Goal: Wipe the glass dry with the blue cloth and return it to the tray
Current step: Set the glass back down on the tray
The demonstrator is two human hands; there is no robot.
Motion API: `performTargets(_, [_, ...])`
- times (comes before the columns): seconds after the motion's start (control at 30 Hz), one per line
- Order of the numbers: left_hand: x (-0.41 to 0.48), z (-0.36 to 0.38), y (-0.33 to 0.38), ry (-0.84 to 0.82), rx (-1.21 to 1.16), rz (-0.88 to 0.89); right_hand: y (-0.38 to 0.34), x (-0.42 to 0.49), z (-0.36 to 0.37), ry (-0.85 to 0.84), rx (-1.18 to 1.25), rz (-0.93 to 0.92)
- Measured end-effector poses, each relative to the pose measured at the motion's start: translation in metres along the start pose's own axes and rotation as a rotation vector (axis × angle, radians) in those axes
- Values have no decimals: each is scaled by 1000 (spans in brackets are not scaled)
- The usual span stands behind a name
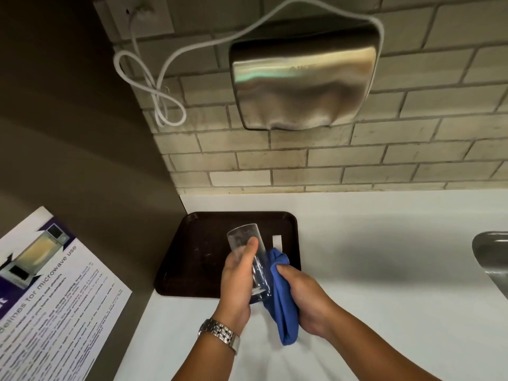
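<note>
My left hand grips a clear drinking glass, tilted with its open rim pointing up and away, over the near right part of a dark brown tray. My thumb lies across the glass wall. My right hand holds a bunched blue cloth against the glass's right side. The cloth hangs down below my fingers. The base of the glass is partly hidden between the hand and the cloth.
The tray sits on a white counter in the corner by a brown side wall. A steel sink edge shows at the right. A hand dryer hangs on the tiled wall. A microwave notice is on the left wall.
</note>
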State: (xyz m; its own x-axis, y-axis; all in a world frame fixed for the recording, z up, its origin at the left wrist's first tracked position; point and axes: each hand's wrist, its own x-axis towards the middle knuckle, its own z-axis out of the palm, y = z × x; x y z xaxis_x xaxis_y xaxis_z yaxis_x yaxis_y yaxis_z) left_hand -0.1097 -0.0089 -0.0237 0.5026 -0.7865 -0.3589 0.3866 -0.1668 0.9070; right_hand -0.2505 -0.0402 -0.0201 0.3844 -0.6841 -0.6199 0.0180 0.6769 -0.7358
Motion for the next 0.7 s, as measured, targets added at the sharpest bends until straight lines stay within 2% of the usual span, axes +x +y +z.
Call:
performTargets(0.17, [35, -21, 7, 28, 76, 86, 10, -2, -10, 48, 134, 114])
performTargets(0.33, [80, -38, 13, 64, 299, 209, 13, -12, -22, 19, 254, 152])
performTargets(0.53, [115, -43, 0, 81, 483, 196, 17, -20, -25, -36, 379, 141])
performTargets(0.7, [125, -43, -16, 110, 448, 191, 19, -17, -28, -49, 395, 116])
